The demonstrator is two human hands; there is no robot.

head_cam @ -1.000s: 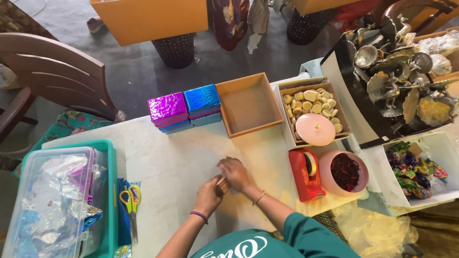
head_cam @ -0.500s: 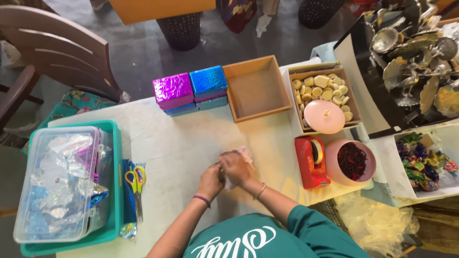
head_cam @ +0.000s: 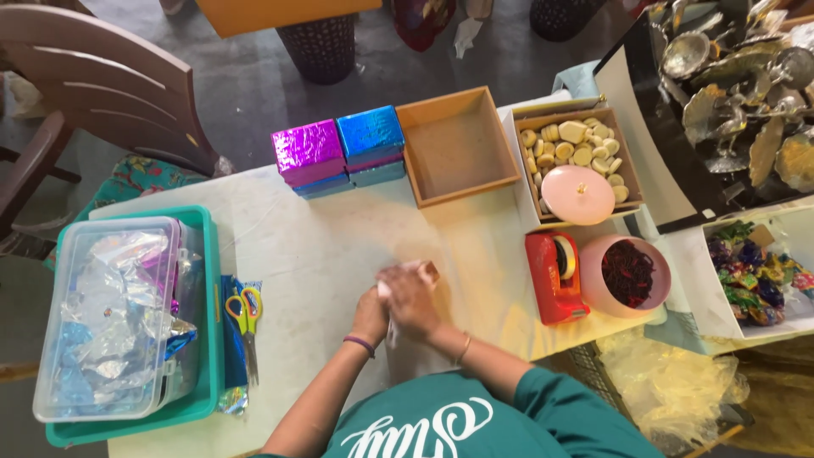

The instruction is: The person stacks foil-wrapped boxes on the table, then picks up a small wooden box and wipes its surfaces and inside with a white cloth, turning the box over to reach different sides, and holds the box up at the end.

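Note:
My left hand and my right hand are pressed together on the white table, near its front edge. Between them they close on a small brownish piece half covered by a thin white wrap; only its far tip shows past my right fingers. Beyond my hands stand a purple foil-wrapped box and a blue foil-wrapped box, each stacked on another, beside an empty wooden box.
At the right are a box of pale round pieces with a pink lid on it, a red tape dispenser and a pink bowl of dark red bits. At the left lie scissors beside a teal tray holding a clear box of foil.
My hands have stayed together at the table's middle, working the small piece. The white wrap now covers more of it. The view has shifted a little.

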